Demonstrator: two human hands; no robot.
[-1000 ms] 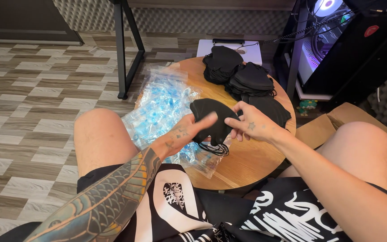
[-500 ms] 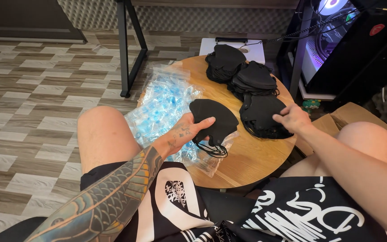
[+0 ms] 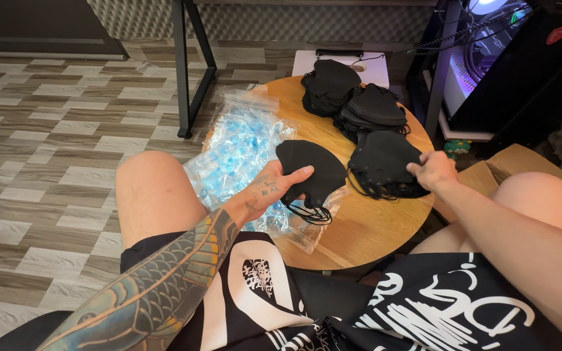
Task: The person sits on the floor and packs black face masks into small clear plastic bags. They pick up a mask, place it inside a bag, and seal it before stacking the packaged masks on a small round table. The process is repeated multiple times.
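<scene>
My left hand [image 3: 274, 192] holds one black mask [image 3: 313, 170] over the round table's [image 3: 359, 227] near edge, above a heap of clear blue-printed bags [image 3: 242, 149]. My right hand [image 3: 432, 170], having left that mask, now pinches the nearest of three black mask stacks [image 3: 382, 162]; two stacks [image 3: 330, 84] sit at the far edge.

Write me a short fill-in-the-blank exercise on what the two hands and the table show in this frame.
1. The left hand holds a single black ____ over the pile of clear plastic bags.
2. The right hand rests on the ____ of the three stacks of black masks.
3. The stacks sit on a ____ wooden table.
4. The clear bags have ____ printing on them.

Missing words: mask; nearest; round; blue
</scene>
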